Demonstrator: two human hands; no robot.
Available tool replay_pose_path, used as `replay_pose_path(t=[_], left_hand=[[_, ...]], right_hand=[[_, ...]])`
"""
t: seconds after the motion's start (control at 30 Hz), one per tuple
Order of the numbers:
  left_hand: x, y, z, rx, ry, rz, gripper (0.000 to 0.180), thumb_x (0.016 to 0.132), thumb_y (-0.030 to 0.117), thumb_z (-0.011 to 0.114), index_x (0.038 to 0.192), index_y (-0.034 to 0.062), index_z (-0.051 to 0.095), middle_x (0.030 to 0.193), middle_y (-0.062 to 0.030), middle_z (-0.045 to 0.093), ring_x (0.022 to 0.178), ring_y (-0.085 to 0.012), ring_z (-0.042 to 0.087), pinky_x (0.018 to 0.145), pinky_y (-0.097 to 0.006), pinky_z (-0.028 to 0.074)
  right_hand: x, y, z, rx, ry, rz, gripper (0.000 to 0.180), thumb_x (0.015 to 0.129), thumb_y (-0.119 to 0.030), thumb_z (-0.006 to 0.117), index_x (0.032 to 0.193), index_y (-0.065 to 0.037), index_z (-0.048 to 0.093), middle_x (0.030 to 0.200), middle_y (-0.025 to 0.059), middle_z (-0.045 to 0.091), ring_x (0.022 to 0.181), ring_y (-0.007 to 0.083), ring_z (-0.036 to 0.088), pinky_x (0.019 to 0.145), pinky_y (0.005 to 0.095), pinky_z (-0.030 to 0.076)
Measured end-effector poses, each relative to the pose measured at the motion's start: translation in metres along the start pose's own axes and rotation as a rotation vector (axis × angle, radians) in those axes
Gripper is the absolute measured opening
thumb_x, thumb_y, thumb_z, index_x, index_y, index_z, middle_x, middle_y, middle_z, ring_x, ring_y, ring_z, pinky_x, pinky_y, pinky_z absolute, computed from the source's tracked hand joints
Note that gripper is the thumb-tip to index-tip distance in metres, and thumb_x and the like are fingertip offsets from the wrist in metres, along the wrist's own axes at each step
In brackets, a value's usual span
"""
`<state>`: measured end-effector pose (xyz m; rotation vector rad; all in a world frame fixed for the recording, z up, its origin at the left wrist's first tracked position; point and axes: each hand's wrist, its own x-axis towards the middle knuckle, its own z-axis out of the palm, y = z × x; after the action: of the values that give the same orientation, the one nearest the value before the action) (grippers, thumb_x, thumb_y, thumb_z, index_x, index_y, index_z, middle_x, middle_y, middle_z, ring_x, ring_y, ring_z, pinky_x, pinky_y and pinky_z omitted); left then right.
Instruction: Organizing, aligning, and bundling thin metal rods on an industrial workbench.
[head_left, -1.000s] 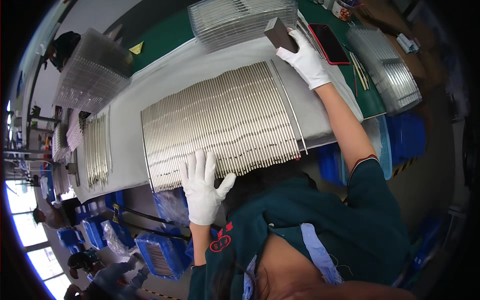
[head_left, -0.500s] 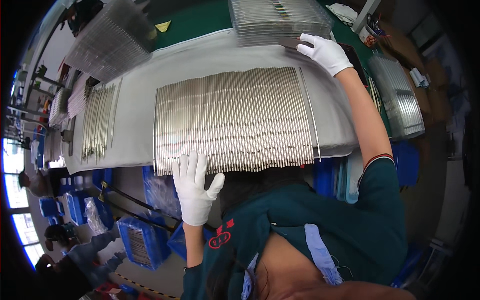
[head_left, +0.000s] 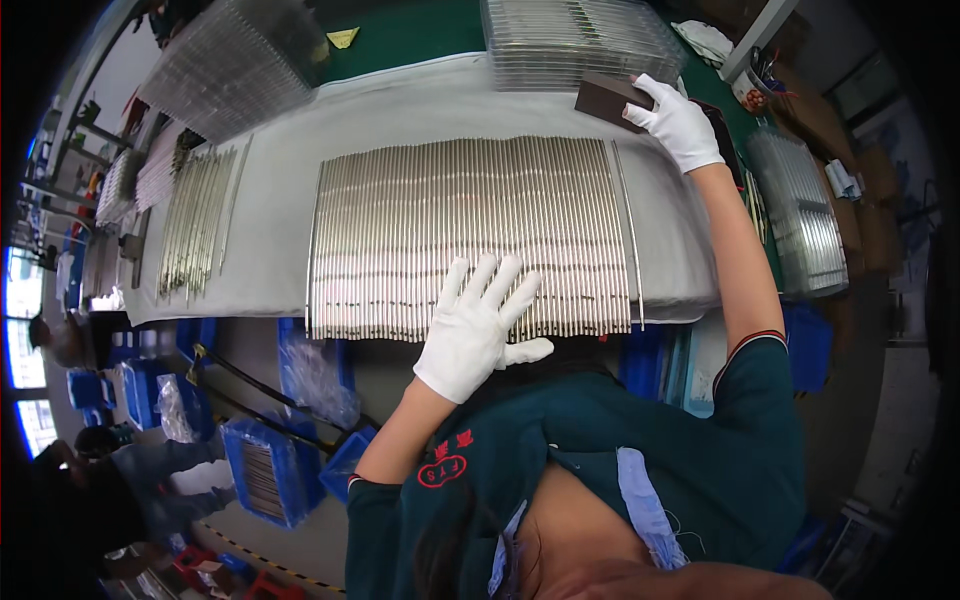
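A wide row of thin silvery metal rods point(head_left: 400, 220) lies side by side on the white cloth point(head_left: 675, 235) of the table. My left hand point(head_left: 470, 328), in a white glove, rests with spread fingers over the near ends of the rods, right of the row's middle. At the far right, my gloved right hand point(head_left: 680, 128) grips a dark brown rectangular block point(head_left: 604, 98) by its right end. Some fingertips poke bare out of that glove. One rod point(head_left: 628, 220) lies slightly apart along the row's right side.
Clear plastic trays are stacked at the back point(head_left: 585, 45), with another clear stack point(head_left: 235, 75) at back left. More rods point(head_left: 195, 225) lie to the left. Blue bins point(head_left: 265, 480) stand below the table's front edge. Another person point(head_left: 165, 485) is at lower left.
My left hand has moved right along the near ends of the rods. The block in my right hand has turned and shows a broader face.
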<state>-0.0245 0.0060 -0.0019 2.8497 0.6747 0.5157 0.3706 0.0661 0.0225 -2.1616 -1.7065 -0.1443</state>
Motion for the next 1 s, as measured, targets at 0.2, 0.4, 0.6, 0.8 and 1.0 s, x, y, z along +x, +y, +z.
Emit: replay_pose_path(t=[0.2, 0.4, 0.6, 0.8, 1.0], left_hand=[[0.004, -0.003, 0.003, 0.002, -0.019, 0.003, 0.086, 0.077, 0.066, 0.070, 0.139, 0.0073, 0.057, 0.140, -0.0172, 0.055, 0.129, -0.0370, 0.050, 0.114, -0.055, 0.034], [0.004, -0.004, 0.004, 0.039, -0.027, 0.010, 0.081, 0.082, 0.067, 0.066, 0.137, 0.0077, 0.059, 0.139, -0.0132, 0.056, 0.132, -0.0337, 0.049, 0.116, -0.054, 0.033], [0.003, -0.003, 0.009, 0.029, -0.023, 0.004, 0.081, 0.083, 0.067, 0.065, 0.138, 0.0078, 0.059, 0.141, -0.0130, 0.055, 0.132, -0.0334, 0.049, 0.117, -0.054, 0.032], [0.002, -0.004, 0.005, 0.009, -0.029, -0.012, 0.081, 0.082, 0.063, 0.068, 0.137, 0.0052, 0.058, 0.136, -0.0166, 0.054, 0.128, -0.0351, 0.049, 0.114, -0.053, 0.033], [0.008, -0.001, -0.002, 0.020, -0.073, -0.003, 0.081, 0.080, 0.061, 0.070, 0.137, 0.0050, 0.059, 0.140, -0.0182, 0.054, 0.131, -0.0359, 0.049, 0.117, -0.052, 0.033]], right_hand=[[0.003, 0.014, 0.010, -0.044, 0.118, -0.200, 0.046, 0.089, -0.026, 0.074, 0.133, -0.015, 0.064, 0.123, 0.0095, 0.070, 0.104, 0.0303, 0.069, 0.090, 0.0400, 0.055], [0.008, 0.003, 0.014, -0.163, 0.216, -0.369, 0.053, 0.082, -0.019, 0.078, 0.133, -0.014, 0.063, 0.138, 0.0082, 0.064, 0.104, 0.0280, 0.069, 0.092, 0.0392, 0.055], [-0.023, -0.001, 0.004, -0.059, 0.384, -0.422, 0.063, 0.080, -0.022, 0.082, 0.137, -0.006, 0.059, 0.145, 0.0144, 0.058, 0.132, 0.0331, 0.056, 0.108, 0.0415, 0.048], [-0.113, -0.044, -0.013, -0.001, -0.085, -0.491, 0.067, 0.097, -0.047, 0.057, 0.144, 0.001, 0.050, 0.155, 0.0241, 0.044, 0.145, 0.0418, 0.040, 0.122, 0.0517, 0.027], [-0.177, -0.074, -0.016, -0.017, -0.198, -0.456, 0.073, 0.096, -0.059, 0.048, 0.132, 0.004, 0.053, 0.145, 0.0293, 0.048, 0.139, 0.0461, 0.042, 0.119, 0.0541, 0.029]])
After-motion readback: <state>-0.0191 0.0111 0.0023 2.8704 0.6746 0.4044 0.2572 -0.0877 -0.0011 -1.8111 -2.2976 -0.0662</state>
